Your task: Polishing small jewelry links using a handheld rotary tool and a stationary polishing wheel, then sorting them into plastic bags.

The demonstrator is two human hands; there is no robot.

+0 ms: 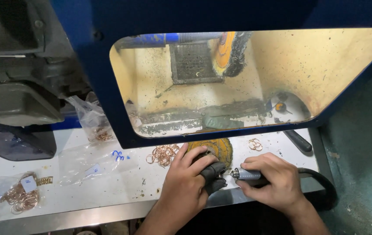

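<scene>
Two hands, rotary handpiece, dark cloth

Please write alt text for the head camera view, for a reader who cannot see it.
The right hand points a grey pen-shaped rotary tool at a dark cloth pad held in the left hand, on a white bench with loose copper-coloured rings.

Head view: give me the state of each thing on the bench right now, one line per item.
left hand: closed on a dark cloth wad
right hand: gripping the rotary handpiece, tip toward the cloth
buffing wheel: on its spindle behind the shield; spin cannot be told
loose copper rings: piled on the bench
plastic bag of rings: lying flat
yellow buff: resting on the bench
</scene>
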